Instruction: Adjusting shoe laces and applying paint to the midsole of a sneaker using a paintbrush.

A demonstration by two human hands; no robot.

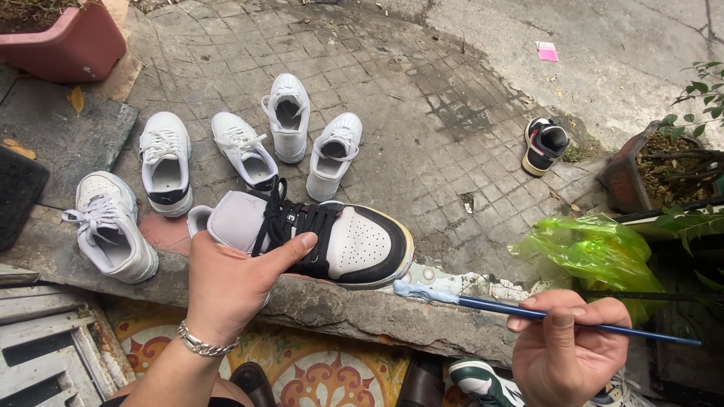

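Left hand (226,283) fingers clamp the black-and-white sneaker (317,237) above the concrete curb (339,309). Right hand (566,347) fingers pinch a blue paintbrush (528,310), its loaded tip just right of the sneaker's toe. Risks: paint dripping onto curb; a loose grip tipping the shoe onto the white sneakers (226,151) beyond.

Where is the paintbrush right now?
In the head view the blue paintbrush sits lower right, held in the right hand, its paint-loaded tip pointing left at the toe of the black-and-white sneaker held by the left hand.
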